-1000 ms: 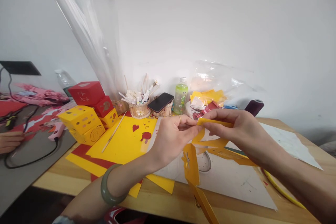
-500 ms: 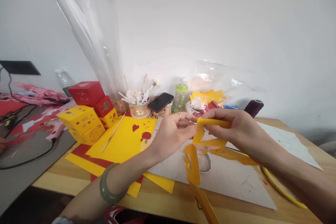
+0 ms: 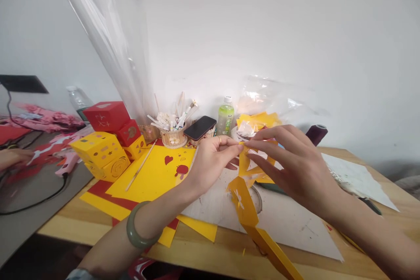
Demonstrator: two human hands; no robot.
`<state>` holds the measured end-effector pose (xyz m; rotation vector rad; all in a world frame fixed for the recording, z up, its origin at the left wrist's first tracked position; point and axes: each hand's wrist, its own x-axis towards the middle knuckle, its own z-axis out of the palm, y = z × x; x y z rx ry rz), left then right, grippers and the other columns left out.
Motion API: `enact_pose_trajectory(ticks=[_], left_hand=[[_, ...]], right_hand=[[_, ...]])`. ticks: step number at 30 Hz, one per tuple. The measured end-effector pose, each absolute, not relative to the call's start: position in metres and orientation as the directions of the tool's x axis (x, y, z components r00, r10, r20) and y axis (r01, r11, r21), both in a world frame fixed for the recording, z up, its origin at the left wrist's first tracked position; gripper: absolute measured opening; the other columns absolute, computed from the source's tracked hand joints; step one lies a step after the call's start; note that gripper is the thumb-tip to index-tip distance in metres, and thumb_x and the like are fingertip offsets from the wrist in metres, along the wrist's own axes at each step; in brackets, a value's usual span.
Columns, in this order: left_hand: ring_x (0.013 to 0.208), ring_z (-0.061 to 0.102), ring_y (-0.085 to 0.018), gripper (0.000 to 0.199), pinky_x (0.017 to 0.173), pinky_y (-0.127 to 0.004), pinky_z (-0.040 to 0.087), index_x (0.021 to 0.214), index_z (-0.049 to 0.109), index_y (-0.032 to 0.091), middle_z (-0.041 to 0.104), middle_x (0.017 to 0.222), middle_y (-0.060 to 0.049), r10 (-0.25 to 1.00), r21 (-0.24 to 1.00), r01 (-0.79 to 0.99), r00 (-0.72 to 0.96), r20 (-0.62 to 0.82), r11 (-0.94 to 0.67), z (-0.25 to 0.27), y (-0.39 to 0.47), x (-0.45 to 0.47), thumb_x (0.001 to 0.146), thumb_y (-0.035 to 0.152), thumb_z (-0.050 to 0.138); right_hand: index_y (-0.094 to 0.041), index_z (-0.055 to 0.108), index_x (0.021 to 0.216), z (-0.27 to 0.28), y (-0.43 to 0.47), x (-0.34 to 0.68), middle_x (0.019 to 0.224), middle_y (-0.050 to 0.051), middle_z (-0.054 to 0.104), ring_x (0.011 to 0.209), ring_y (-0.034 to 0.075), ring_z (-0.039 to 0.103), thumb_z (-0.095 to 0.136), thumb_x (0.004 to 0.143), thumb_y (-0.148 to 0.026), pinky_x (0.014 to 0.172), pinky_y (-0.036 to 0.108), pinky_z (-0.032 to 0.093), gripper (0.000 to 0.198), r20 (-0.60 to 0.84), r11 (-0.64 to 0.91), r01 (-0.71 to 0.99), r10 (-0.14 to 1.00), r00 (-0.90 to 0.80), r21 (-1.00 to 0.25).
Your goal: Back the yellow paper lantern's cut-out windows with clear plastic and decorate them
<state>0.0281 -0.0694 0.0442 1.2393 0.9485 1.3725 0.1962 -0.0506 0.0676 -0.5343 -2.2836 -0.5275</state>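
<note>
A folded yellow cardstock cut-out (image 3: 246, 210) with pierced patterns hangs above the grey-white board on the table. My left hand (image 3: 213, 162), with a ring and a green bangle at the wrist, pinches its upper edge between thumb and fingers. Close to that same edge is my right hand (image 3: 292, 157), its fingers apart and stretched toward the left fingertips. The right fingertips are at the paper's surface, and contact is hard to make out. Part of the cut-out is hidden behind the right hand. Its long lower strip slants down toward the table's front edge.
Yellow boxes (image 3: 98, 148) and red boxes (image 3: 108, 116) stand at the left beside yellow sheets (image 3: 151, 166). Farther back are a pen pot (image 3: 173, 137), a phone (image 3: 200, 127) and a green-labelled bottle (image 3: 225, 116). Another person's hand (image 3: 15, 157) is at far left, near a pink glue gun (image 3: 68, 162).
My right hand has loosened from the yellow paper and its fingers have spread. The cut-out has turned, its lower strip swinging to the right. My left hand keeps its pinch.
</note>
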Motion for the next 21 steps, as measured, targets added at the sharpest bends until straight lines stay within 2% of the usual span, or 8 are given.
enact_pose_trajectory(ticks=[4,7,9,12,16,21], left_hand=[[0.058,0.060,-0.008,0.012,0.056,-0.017,0.048,0.068,0.063,0.016,0.063,0.064,0.001,0.986,0.964,-0.227,0.067,0.154,-0.135,0.044,-0.069,0.029,0.075,0.025,0.064],[0.057,0.060,-0.007,0.013,0.056,-0.016,0.048,0.068,0.063,0.015,0.063,0.063,0.001,0.987,0.961,-0.253,0.078,0.139,-0.115,0.042,-0.067,0.029,0.075,0.026,0.065],[0.057,0.060,-0.008,0.013,0.055,-0.017,0.048,0.067,0.063,0.014,0.063,0.063,0.001,0.989,0.956,-0.279,0.085,0.123,-0.095,0.041,-0.066,0.029,0.074,0.026,0.065],[0.056,0.059,-0.008,0.013,0.055,-0.017,0.048,0.068,0.062,0.014,0.062,0.062,0.001,0.992,0.952,-0.297,0.081,0.100,-0.072,0.040,-0.063,0.029,0.076,0.024,0.064],[0.055,0.060,-0.008,0.010,0.057,-0.017,0.049,0.071,0.061,0.014,0.063,0.063,0.000,0.994,0.954,-0.292,0.055,0.091,-0.071,0.040,-0.060,0.030,0.078,0.021,0.061],[0.057,0.060,-0.009,0.009,0.056,-0.018,0.048,0.071,0.060,0.014,0.064,0.065,-0.001,0.990,0.947,-0.298,0.026,0.136,-0.122,0.037,-0.057,0.029,0.078,0.020,0.060]], right_hand=[[-0.014,0.061,0.095,0.068,-0.047,0.198,0.087,0.010,0.067,0.079,0.022,0.058,0.058,0.080,-0.003,0.064,0.035,0.047,0.020,0.693,0.766,0.482,0.068,-0.718,0.425],[-0.014,0.062,0.090,0.070,-0.046,0.199,0.079,0.009,0.068,0.073,0.022,0.059,0.056,0.080,0.000,0.058,0.033,0.046,0.018,0.625,0.638,0.453,-0.057,-0.778,0.622],[-0.016,0.062,0.084,0.070,-0.044,0.199,0.073,0.006,0.068,0.069,0.020,0.058,0.055,0.080,0.000,0.055,0.032,0.045,0.017,0.583,0.575,0.429,-0.105,-0.806,0.696],[-0.016,0.060,0.080,0.067,-0.039,0.200,0.071,0.006,0.066,0.067,0.020,0.057,0.054,0.081,-0.003,0.055,0.032,0.046,0.014,0.554,0.567,0.395,-0.133,-0.822,0.723],[-0.013,0.055,0.087,0.061,-0.033,0.205,0.075,0.009,0.065,0.068,0.021,0.053,0.054,0.083,-0.007,0.057,0.033,0.047,0.008,0.585,0.621,0.386,-0.148,-0.797,0.682],[-0.013,0.054,0.089,0.055,-0.031,0.215,0.078,0.008,0.064,0.069,0.020,0.053,0.058,0.081,-0.010,0.058,0.032,0.047,0.010,0.587,0.652,0.388,-0.110,-0.802,0.652]])
